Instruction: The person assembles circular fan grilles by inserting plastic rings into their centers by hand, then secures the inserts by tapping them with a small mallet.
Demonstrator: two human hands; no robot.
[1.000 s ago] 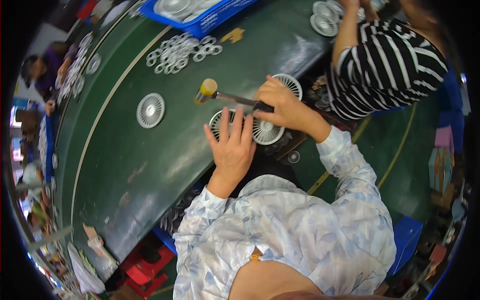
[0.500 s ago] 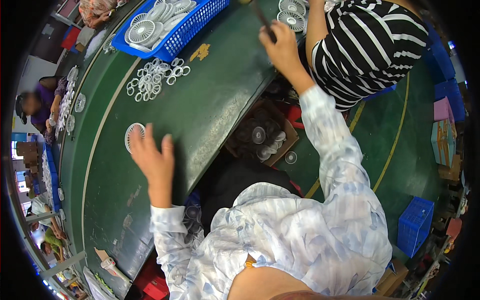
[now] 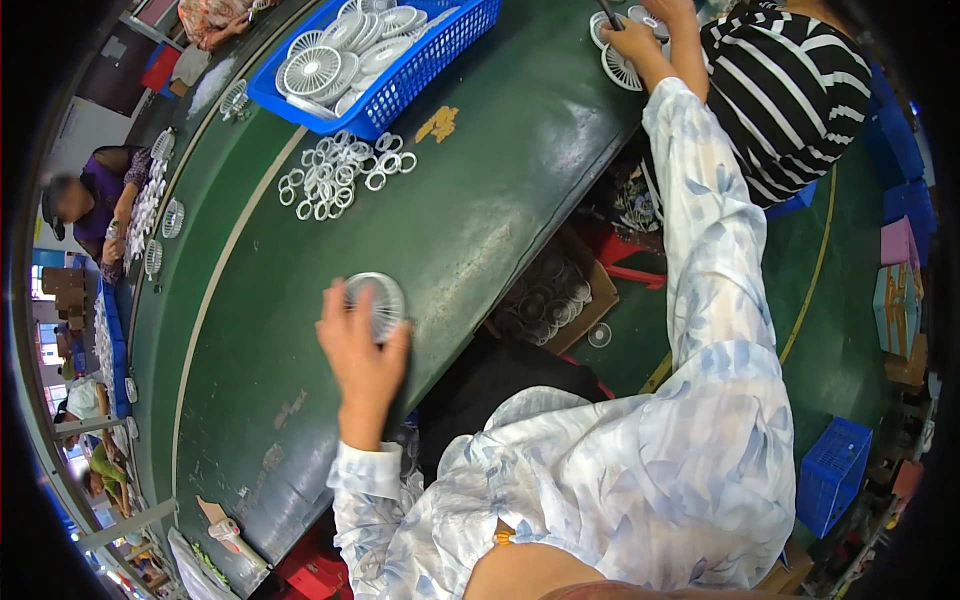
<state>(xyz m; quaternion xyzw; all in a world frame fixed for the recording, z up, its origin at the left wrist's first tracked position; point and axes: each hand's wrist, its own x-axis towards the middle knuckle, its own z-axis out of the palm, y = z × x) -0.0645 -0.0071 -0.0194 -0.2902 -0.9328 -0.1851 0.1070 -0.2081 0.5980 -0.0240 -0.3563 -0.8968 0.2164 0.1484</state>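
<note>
My left hand [image 3: 362, 365] is on the green table, its fingers over a round white fan grille [image 3: 388, 302] with its thumb at the near right edge; the fingers are slightly blurred. At the top right, my right hand [image 3: 638, 44] is closed around a dark stick-like handle [image 3: 606, 12], whose far end runs out of view. Right beside it are white grilles [image 3: 621, 68] and the bare arm [image 3: 688, 50] of a co-worker in a striped top. Beyond my left hand lies a loose pile of small white rings [image 3: 325, 178].
A blue basket [image 3: 388, 105] full of white grilles stands at the far side. Under the table edge, a cardboard box [image 3: 600, 290] holds more round parts. A taped tool [image 3: 228, 530] lies near left. Other people work across the belt at left.
My left hand has slid to the right along the table, and the grille has moved with it. My right hand, with the dark handle, has reached farther right, beside the co-worker's arm.
</note>
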